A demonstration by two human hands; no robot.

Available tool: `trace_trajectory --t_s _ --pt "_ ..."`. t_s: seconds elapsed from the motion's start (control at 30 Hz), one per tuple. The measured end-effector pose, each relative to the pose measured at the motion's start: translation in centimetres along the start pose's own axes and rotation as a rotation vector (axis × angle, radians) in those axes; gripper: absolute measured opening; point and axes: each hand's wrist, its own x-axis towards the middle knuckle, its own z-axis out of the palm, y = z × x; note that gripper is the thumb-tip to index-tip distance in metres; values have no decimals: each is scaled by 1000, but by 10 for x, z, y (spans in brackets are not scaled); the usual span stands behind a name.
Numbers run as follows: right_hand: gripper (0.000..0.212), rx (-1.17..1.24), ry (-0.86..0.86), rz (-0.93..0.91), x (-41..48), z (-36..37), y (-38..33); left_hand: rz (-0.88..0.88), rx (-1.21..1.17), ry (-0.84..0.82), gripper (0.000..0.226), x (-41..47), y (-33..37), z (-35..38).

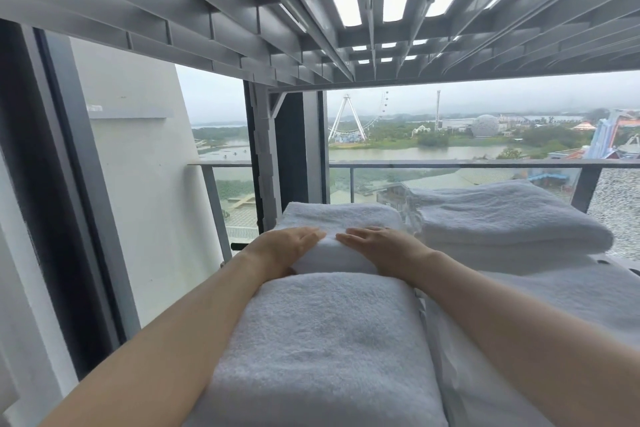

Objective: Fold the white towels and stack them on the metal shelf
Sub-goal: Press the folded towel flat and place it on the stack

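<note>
A folded white towel (341,215) lies at the back of the metal shelf (614,262). My left hand (287,246) rests on its near left edge, fingers curved over the fold. My right hand (381,243) lies flat on its near right part, fingers stretched out. The fingertips of the two hands almost meet. Neither hand has anything closed in it. Between my forearms, closer to me, lies a second folded white towel (329,340). To the right are two stacked folded towels (502,215) and, in front of them, another white towel (571,305).
The ribbed underside of the upper shelf level (346,28) hangs low overhead. A grey shelf post (263,149) stands at the back left. Behind it are a dark window frame (52,184), a glass balcony railing (450,165) and an outdoor view.
</note>
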Motion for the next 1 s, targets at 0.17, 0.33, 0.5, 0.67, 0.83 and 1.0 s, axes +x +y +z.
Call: trace_trajectory --t_s 0.17,0.33,0.5,0.67,0.83,1.0 --pt "57 -39 56 13 -5 0 -2 -57 17 -39 81 7 1 5" --pt "67 -67 90 71 -1 4 -4 -137 -28 -12 85 8 6 3" --pt "71 -12 53 62 -1 9 0 -131 -43 -29 80 6 7 3" --pt "59 97 102 99 -5 4 2 -124 -142 -50 74 5 4 -6" --pt "45 241 64 167 -13 -8 -4 -191 -331 -50 53 5 14 -29" --pt "46 387 214 242 -29 -44 -21 -234 -544 -26 47 -15 32 -60"
